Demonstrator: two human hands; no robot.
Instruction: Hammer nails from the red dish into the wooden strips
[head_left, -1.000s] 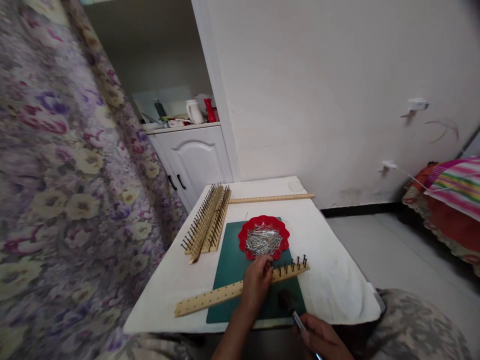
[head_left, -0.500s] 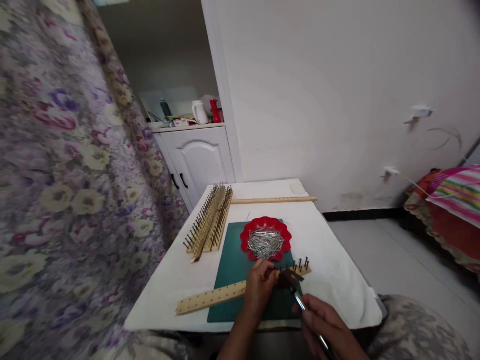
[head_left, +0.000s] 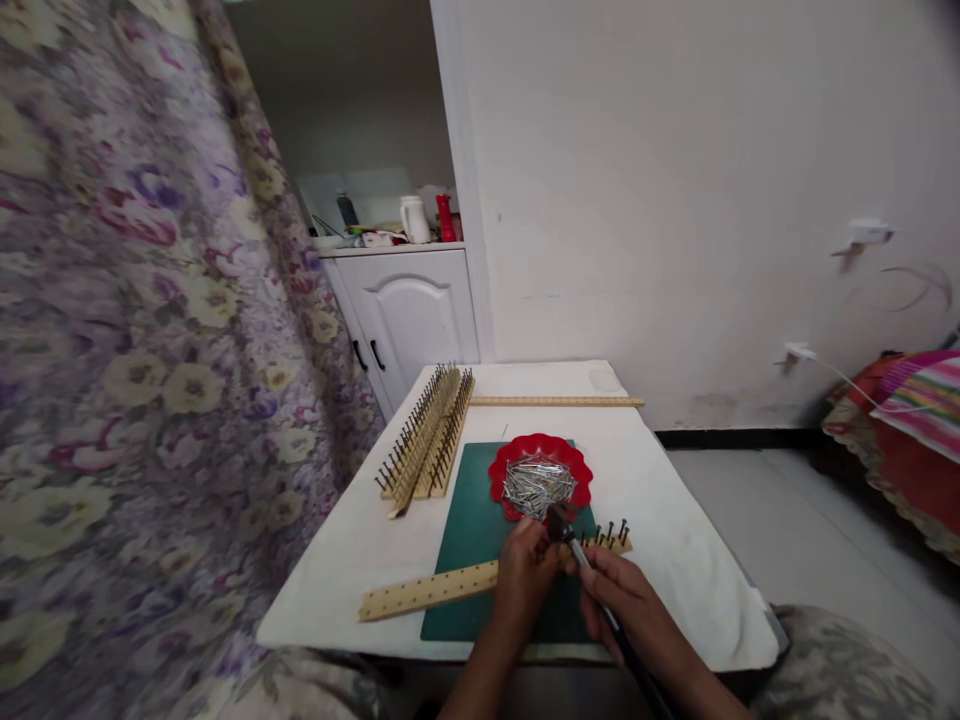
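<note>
My right hand (head_left: 622, 597) is wrapped round the handle of a hammer (head_left: 598, 592). The hammer's dark head is at the fingertips of my left hand (head_left: 523, 565), over a wooden strip (head_left: 431, 590). Those left fingers are pinched together at the strip; what is between them is hidden. The strip lies slantwise across a green mat (head_left: 469, 520), dotted with small dark holes or marks on its left part. Several dark nails (head_left: 611, 532) stand upright at its right end. Just behind my hands, a red scalloped dish (head_left: 499, 470) holds many loose silvery nails (head_left: 538, 485).
Wooden strips full of upright nails (head_left: 424, 430) lie at the table's left back. Another thin wooden strip (head_left: 559, 401) lies along the far side of the white-covered table (head_left: 337, 560). A floral curtain (head_left: 187, 350) hangs left; a white cabinet (head_left: 420, 310) stands behind.
My right hand has raised the hammer from near the table's front edge up to my left fingertips. My left hand stays at the strip. The view has shifted slightly.
</note>
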